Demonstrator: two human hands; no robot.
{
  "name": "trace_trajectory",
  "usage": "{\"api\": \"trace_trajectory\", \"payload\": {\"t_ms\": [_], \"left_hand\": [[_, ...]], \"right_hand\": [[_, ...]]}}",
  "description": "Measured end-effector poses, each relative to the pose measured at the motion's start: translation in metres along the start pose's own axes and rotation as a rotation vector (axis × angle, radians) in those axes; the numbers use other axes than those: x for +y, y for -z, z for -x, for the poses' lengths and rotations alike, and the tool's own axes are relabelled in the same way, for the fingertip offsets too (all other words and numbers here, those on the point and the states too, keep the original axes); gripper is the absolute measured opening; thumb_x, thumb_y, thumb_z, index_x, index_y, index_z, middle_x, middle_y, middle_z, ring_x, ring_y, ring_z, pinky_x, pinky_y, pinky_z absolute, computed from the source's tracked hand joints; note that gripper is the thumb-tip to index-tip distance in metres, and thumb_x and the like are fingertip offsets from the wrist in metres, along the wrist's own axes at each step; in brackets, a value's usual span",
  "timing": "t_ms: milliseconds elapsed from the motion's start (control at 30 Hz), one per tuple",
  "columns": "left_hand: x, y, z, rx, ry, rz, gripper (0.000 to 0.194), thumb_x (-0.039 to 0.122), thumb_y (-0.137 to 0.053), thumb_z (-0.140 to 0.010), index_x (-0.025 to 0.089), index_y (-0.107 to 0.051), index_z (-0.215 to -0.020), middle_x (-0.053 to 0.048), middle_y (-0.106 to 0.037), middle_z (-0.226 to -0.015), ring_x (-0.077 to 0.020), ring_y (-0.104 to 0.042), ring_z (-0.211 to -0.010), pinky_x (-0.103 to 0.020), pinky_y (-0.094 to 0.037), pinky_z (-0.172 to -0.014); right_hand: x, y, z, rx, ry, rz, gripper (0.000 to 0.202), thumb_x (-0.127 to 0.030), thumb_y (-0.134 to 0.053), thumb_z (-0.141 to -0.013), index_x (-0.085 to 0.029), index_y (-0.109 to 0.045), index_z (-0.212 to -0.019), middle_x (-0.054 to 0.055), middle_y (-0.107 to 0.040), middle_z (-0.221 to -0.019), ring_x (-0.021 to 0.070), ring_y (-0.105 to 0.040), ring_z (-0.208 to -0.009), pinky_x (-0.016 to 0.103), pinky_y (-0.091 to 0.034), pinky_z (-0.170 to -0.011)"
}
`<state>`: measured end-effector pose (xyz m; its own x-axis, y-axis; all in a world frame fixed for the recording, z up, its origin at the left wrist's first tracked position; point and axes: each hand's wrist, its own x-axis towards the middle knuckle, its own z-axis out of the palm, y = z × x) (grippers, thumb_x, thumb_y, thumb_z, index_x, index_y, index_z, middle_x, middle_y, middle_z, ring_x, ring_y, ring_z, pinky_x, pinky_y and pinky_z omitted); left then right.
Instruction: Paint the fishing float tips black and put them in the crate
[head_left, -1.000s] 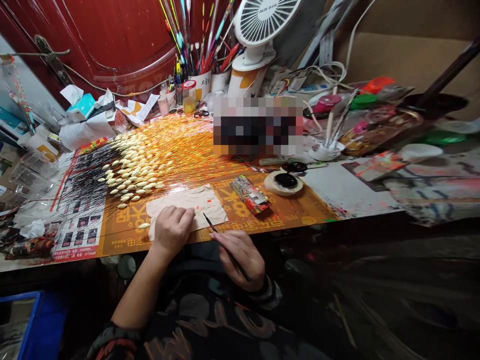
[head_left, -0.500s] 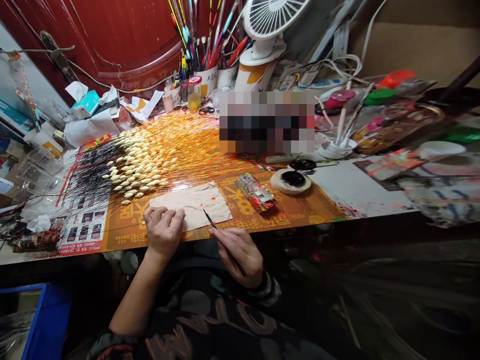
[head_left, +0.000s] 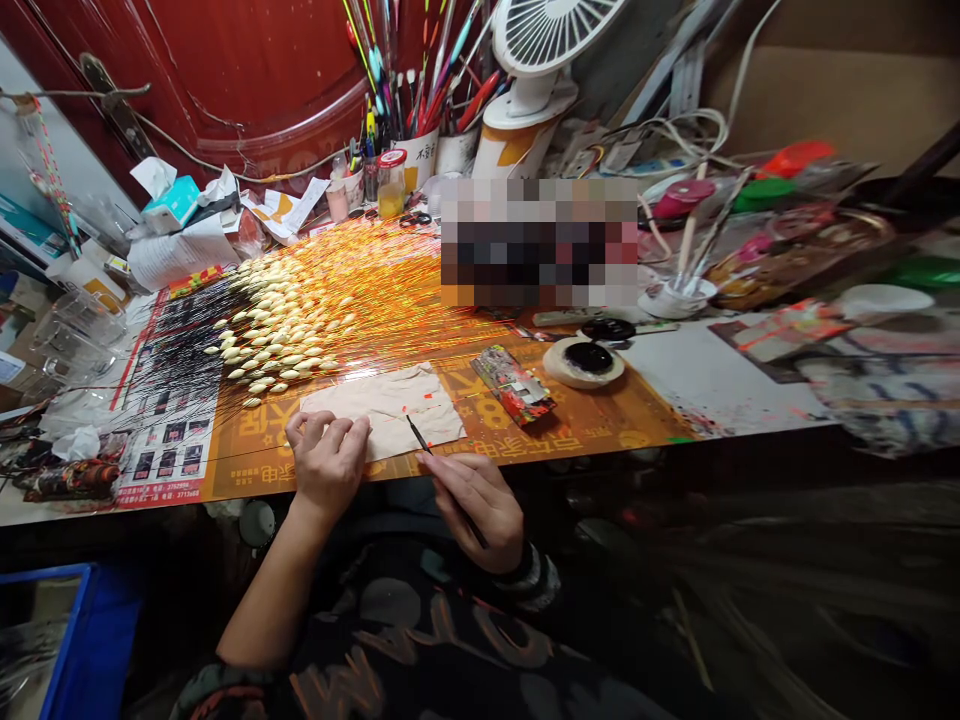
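Observation:
My left hand (head_left: 330, 462) rests at the left end of a crumpled pale cloth (head_left: 409, 385), fingers curled closed around a fishing float. Most of that float is hidden by the fingers; only its thin coloured tip (head_left: 385, 413) shows faintly over the cloth. In my right hand (head_left: 484, 510) a slim dark paintbrush (head_left: 418, 433) is pinched, its point slanting up and left above the cloth near the tip. Small orange paint marks dot the cloth. Beyond lies a large spread of fishing floats (head_left: 289, 320) with cream bodies, dark stems and orange-yellow tips.
Right of the cloth are a paint-smeared block (head_left: 514, 385) and a round pot of black paint (head_left: 589, 357). Farther back stand a white fan (head_left: 551, 35), a red-lidded jar (head_left: 391, 185) and cups of brushes. A blue bin (head_left: 94, 640) sits lower left.
The brush has shifted very slightly against the cloth, its point a touch left and up. My left hand keeps its place.

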<state>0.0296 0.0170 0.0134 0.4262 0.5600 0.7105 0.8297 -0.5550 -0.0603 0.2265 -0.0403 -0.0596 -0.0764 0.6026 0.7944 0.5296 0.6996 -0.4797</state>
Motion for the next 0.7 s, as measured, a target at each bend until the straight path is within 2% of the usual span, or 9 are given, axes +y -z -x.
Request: {"api": "trace_trajectory", "payload": {"t_ms": [267,700], "left_hand": [[0.0001,0.0001,0.0001,0.004,-0.005,0.002,0.01,0.021,-0.064,-0.09,0.022,-0.069,-0.098,-0.001,-0.071,-0.079,-0.0188,-0.059,-0.085,-0.041,-0.032,-0.088],[-0.0001,-0.0021,0.0031,0.01,-0.001,0.015,0.014,0.02,-0.067,-0.088,0.022,-0.068,-0.102,-0.001,-0.072,-0.082,-0.0193,-0.059,-0.086,-0.042,-0.033,-0.09]], "right_hand": [[-0.0075,-0.0011,-0.0055,0.007,0.04,-0.036,0.061,-0.002,-0.058,-0.087,-0.021,-0.047,-0.144,0.011,-0.07,-0.114,0.0247,-0.064,-0.095,0.041,-0.057,-0.078],[-0.0077,-0.0048,-0.0035,-0.034,0.012,-0.011,0.062,-0.003,-0.056,-0.089,-0.021,-0.044,-0.146,0.011,-0.069,-0.116,0.0248,-0.063,-0.1,0.041,-0.056,-0.081]]}}
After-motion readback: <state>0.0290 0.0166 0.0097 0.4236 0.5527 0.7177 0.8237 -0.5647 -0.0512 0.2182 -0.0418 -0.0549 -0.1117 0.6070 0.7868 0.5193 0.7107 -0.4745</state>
